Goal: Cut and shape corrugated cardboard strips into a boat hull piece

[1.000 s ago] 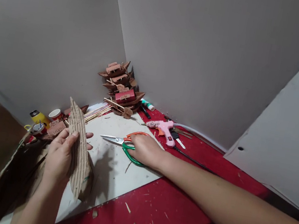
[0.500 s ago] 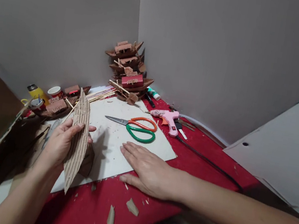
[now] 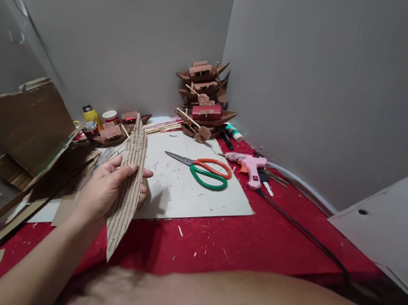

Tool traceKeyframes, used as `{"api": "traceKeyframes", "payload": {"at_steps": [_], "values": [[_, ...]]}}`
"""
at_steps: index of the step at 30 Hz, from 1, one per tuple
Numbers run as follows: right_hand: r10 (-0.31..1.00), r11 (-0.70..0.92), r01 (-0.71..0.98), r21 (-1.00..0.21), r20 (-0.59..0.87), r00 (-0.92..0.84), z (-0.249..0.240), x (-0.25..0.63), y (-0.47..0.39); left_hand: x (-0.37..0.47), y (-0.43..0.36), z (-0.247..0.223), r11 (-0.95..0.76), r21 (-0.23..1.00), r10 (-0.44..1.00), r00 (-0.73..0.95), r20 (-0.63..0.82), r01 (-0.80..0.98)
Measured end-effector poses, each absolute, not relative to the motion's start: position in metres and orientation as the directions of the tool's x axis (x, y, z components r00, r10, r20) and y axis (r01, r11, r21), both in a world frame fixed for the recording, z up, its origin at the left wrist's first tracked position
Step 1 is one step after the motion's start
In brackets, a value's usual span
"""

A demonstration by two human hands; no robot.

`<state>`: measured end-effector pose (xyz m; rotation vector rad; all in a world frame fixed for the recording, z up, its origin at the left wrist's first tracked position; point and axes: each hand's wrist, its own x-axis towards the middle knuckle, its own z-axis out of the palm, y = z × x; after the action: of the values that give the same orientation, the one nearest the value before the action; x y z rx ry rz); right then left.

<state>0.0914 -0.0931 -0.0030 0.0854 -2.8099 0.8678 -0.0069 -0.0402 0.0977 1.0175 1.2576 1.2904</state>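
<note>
My left hand (image 3: 103, 185) grips a long corrugated cardboard piece (image 3: 130, 181), pointed at both ends, with the thumb on its ridged face and fingers behind. The piece is held upright, tilted slightly, above the table's front part. My right hand (image 3: 116, 289) is low in the foreground, near the table's front edge, smeared by motion, so its fingers are not clear. Beyond the cardboard lie scissors (image 3: 201, 169) with one orange and one green handle, on a white sheet (image 3: 178, 206). To their right rests a pink glue gun (image 3: 251, 167).
Several model boats (image 3: 205, 113) are stacked in the wall corner. Thin sticks (image 3: 164, 127), a boat with a roof (image 3: 113, 132), cups (image 3: 110, 116) and a yellow bottle (image 3: 91, 114) stand at back left. Cardboard sheets (image 3: 31, 122) lean at left. A black cord (image 3: 304, 230) crosses the red tabletop (image 3: 270, 243).
My right hand has left the white sheet and moved down and left towards me. The cardboard scraps at the front edge are gone from sight. The view has shifted left.
</note>
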Motion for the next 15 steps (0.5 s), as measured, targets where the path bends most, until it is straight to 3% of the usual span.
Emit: {"api": "traceKeyframes", "payload": {"at_steps": [2, 4, 7, 11, 13, 15], "values": [[-0.056, 0.809, -0.225, -0.543, 0.310, -0.949, 0.003, 0.098, -0.092, -0.008, -0.049, 0.105, 0.042, 0.995, 0.990, -0.131, -0.054, -0.093], [0.120, 0.789, -0.131, -0.600, 0.359, -0.926, 0.006, 0.119, -0.087, -0.012, -0.056, 0.109, 0.015, 0.997, 0.991, -0.129, -0.024, -0.071], [0.392, 0.755, 0.149, -0.638, 0.257, -0.884, 0.007, 0.156, -0.076, -0.017, -0.062, 0.106, 0.009, 0.997, 0.994, -0.107, -0.018, -0.077], [0.368, 0.605, 0.081, -0.792, 0.188, -0.910, 0.014, 0.176, -0.062, -0.018, -0.054, 0.091, 0.033, 0.987, 0.998, -0.038, -0.040, -0.158], [0.568, 0.498, 0.085, -0.863, 0.250, -0.784, 0.023, 0.176, -0.048, -0.017, -0.047, 0.084, 0.058, 0.983, 0.998, 0.008, -0.058, -0.172], [0.795, 0.398, 0.043, -0.917, 0.321, -0.516, 0.033, 0.175, -0.029, -0.014, -0.041, 0.076, 0.073, 0.983, 0.996, 0.066, -0.063, -0.167]]}}
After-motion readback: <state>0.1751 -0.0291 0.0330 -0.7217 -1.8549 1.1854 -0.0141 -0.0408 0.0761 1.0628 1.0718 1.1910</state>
